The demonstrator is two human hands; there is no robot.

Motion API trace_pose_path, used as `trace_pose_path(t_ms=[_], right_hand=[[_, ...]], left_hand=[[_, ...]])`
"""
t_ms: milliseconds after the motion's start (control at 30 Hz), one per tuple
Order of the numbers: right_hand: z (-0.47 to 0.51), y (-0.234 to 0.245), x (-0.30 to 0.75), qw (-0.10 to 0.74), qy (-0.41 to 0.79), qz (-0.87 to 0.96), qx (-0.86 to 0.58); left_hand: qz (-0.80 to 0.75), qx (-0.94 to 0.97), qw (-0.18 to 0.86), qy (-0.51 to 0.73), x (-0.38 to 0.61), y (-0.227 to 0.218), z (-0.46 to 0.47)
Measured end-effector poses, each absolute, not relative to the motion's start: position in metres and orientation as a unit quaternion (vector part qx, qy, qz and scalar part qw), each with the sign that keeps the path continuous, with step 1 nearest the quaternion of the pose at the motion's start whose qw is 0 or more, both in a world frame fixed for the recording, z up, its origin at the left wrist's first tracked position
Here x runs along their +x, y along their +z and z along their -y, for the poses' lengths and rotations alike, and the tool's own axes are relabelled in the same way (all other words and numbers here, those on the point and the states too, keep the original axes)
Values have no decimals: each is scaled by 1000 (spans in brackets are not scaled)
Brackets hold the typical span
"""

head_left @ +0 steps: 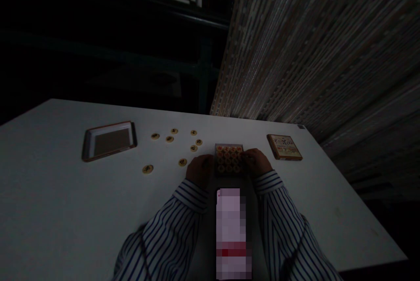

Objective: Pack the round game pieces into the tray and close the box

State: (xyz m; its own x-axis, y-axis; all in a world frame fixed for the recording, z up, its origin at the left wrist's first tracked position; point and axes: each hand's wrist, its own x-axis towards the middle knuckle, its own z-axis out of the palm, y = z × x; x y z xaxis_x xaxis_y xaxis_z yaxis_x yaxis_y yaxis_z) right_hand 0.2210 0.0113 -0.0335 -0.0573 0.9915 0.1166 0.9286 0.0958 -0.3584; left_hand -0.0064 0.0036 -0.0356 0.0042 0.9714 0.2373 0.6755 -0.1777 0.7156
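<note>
In the middle of the table is a small clear-sided box packed with round Chinese chess pieces in rows, the far row with red characters. My left hand, its fingers curled, is against the box's left side. On the opposite side my right hand pinches the right edge, its fingertips reaching over the rim. Dim light hides the exact finger contact. Several loose Chinese chess pieces with dark characters lie left of the box, the nearest piece close to my left hand.
A lit phone, blurred out, lies between my forearms. At the left is a shallow lidless tray, and a flat printed box lies at the right. Behind the white table hangs a string curtain.
</note>
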Motion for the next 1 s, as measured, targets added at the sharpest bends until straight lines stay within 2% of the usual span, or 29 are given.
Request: trace_pose_path(t_ms=[1000], right_hand=[[-1, -25, 216, 167, 76, 725, -664]], left_hand=[[-608, 680, 215, 349, -7, -36, -4]])
